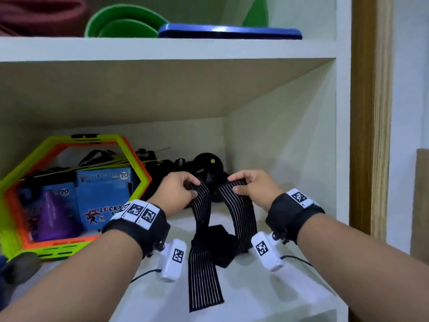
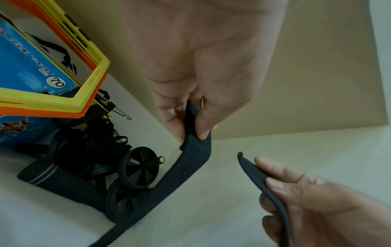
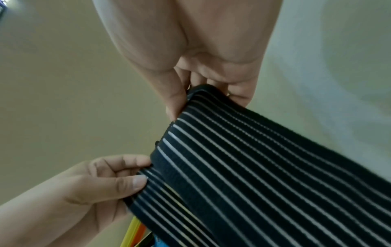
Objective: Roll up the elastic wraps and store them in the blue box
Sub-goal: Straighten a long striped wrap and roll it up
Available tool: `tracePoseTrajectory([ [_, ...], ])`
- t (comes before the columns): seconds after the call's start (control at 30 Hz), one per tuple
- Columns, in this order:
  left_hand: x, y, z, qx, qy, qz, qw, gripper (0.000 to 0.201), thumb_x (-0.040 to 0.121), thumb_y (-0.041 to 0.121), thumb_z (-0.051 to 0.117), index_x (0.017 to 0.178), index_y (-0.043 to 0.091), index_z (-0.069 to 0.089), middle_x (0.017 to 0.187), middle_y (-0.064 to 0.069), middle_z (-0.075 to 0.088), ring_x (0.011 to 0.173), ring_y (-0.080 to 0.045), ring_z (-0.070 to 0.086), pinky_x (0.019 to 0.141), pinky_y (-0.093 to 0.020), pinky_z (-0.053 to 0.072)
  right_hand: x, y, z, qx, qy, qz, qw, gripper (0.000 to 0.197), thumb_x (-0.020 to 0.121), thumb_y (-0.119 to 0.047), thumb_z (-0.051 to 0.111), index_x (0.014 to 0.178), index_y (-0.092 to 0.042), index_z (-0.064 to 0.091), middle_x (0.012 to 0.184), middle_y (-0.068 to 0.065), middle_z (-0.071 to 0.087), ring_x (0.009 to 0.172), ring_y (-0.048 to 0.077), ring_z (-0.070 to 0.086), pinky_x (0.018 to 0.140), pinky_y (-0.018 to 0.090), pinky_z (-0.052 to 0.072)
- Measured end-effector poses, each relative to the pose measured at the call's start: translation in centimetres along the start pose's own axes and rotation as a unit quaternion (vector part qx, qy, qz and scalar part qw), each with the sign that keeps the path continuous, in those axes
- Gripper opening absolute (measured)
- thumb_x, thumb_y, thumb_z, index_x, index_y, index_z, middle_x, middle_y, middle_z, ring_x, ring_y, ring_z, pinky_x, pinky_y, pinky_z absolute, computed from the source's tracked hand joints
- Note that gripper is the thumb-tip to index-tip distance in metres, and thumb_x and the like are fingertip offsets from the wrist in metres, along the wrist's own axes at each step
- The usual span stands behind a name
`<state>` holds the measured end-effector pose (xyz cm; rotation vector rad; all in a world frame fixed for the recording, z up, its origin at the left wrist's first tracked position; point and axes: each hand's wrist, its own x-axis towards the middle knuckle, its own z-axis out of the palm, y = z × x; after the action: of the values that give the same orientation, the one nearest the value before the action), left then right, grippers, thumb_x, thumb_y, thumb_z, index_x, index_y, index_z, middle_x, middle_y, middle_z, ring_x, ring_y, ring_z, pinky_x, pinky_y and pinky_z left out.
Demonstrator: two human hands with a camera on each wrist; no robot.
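gripping one end of a black striped elastic wrap (image 1: 202, 205) between thumb and curled fingers, the left hand (image 1: 177, 189) holds it up above the white shelf (image 1: 267, 296), and the strip hangs down from there to lie flat toward the shelf's front edge. the right hand (image 1: 251, 185) pinches the end of a second striped strip (image 1: 239, 212) the same way, just beside the left; whether the two strips are one wrap or two i cannot tell, since they meet in a dark folded heap on the shelf between the wrists. to the left stands a yellow and orange hexagon frame (image 1: 137, 163), with blue packets (image 1: 104, 196) behind it. a black wheel (image 1: 207, 166) with a yellow centre sits at the back, behind the hands. on the upper shelf lie a flat blue board (image 1: 229, 31) and green bowls (image 1: 123, 24).
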<state>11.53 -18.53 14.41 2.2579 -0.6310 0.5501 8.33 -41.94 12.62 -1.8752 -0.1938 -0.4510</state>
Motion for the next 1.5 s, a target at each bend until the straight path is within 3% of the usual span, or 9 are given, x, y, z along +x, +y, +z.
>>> tracePoseTrajectory([
  [0.13,0.6,0.2,-0.8,-0.113,-0.011,-0.033,0.993,0.025,0.085,-0.003,0.070,0.093,0.021,0.072,0.089,-0.005,0.075,0.072,-0.014,0.069,0.064,-0.022,0.052,-0.3,-1.4,2.1,0.049,0.019,-0.047,0.997,0.037,0.075,0.009,0.076,0.096,-0.021,0.071,0.106,0.018,0.072,0.096,0.031,0.070,0.096,0.050,0.054],
  [0.37,-0.4,1.1,-1.3,-0.269,-0.027,-0.070,0.960,0.037,0.084,-0.013,0.042,0.092,0.003,0.075,0.084,-0.017,0.073,0.071,-0.022,0.070,0.060,-0.028,0.055,-0.2,-2.2,6.0,0.066,0.096,-0.061,0.991,0.042,0.070,-0.006,0.086,0.091,-0.020,0.053,0.088,0.021,0.069,0.075,0.033,0.071,0.075,0.052,0.060],
  [0.47,-0.6,1.0,-1.7,-0.317,-0.022,-0.084,0.944,0.037,0.088,-0.009,0.042,0.085,0.006,0.076,0.084,-0.016,0.072,0.076,-0.024,0.068,0.060,-0.029,0.054,-0.1,-2.2,7.3,0.028,0.107,-0.073,0.991,0.042,0.065,-0.013,0.089,0.084,-0.024,0.054,0.082,0.012,0.066,0.068,0.019,0.063,0.073,0.047,0.059],
  [0.67,-0.9,-0.3,-2.2,-0.266,-0.036,-0.053,0.962,0.011,0.093,0.002,0.065,0.097,0.003,0.075,0.085,-0.013,0.075,0.074,-0.019,0.071,0.066,-0.029,0.056,-0.2,-2.9,8.7,-0.027,0.156,-0.110,0.981,0.037,0.063,-0.018,0.090,0.081,-0.022,0.057,0.079,-0.003,0.064,0.066,0.009,0.055,0.066,0.025,0.049],
  [0.9,-1.3,-0.4,-3.0,-0.225,-0.025,-0.049,0.973,0.029,0.080,-0.010,0.074,0.094,0.015,0.066,0.081,-0.012,0.071,0.072,-0.021,0.068,0.068,-0.032,0.055,-0.8,-2.9,9.3,-0.051,0.142,-0.127,0.980,0.033,0.066,-0.020,0.090,0.088,-0.020,0.066,0.089,-0.006,0.064,0.081,0.004,0.058,0.070,0.016,0.044],
  [1.1,-1.7,-0.2,-2.9,-0.261,-0.027,-0.070,0.962,0.034,0.065,-0.003,0.077,0.091,0.019,0.072,0.094,-0.021,0.064,0.085,-0.029,0.065,0.086,-0.045,0.056,-1.2,-3.0,9.3,-0.090,0.147,-0.166,0.971,0.032,0.067,-0.018,0.090,0.090,-0.021,0.067,0.095,-0.007,0.057,0.076,-0.003,0.052,0.067,0.006,0.039],
  [1.17,-1.8,-0.2,-2.8,-0.274,-0.037,-0.068,0.959,0.037,0.073,-0.015,0.071,0.092,0.016,0.072,0.097,-0.022,0.062,0.086,-0.031,0.064,0.085,-0.044,0.055,-1.3,-2.9,9.1,-0.095,0.151,-0.182,0.967,0.028,0.069,-0.017,0.088,0.090,-0.019,0.069,0.095,-0.005,0.057,0.075,0.000,0.052,0.070,0.008,0.042],
  [1.4,-3.0,0.2,-2.9,-0.277,-0.029,-0.050,0.959,0.037,0.078,-0.020,0.064,0.085,0.015,0.068,0.095,-0.024,0.067,0.092,-0.030,0.063,0.092,-0.048,0.052,-1.8,-2.4,8.2,0.003,0.102,-0.192,0.976,0.013,0.083,-0.010,0.073,0.084,-0.023,0.071,0.084,-0.001,0.071,0.078,0.017,0.067,0.083,0.042,0.057],
  [1.5,-3.9,0.6,-2.7,-0.308,0.018,-0.019,0.951,0.037,0.081,-0.021,0.062,0.080,0.016,0.057,0.096,-0.029,0.068,0.088,-0.030,0.066,0.087,-0.047,0.054,-2.1,-2.7,8.1,0.079,0.107,-0.194,0.972,0.018,0.083,-0.004,0.073,0.083,-0.022,0.073,0.079,-0.002,0.072,0.075,0.013,0.067,0.079,0.040,0.059],
])
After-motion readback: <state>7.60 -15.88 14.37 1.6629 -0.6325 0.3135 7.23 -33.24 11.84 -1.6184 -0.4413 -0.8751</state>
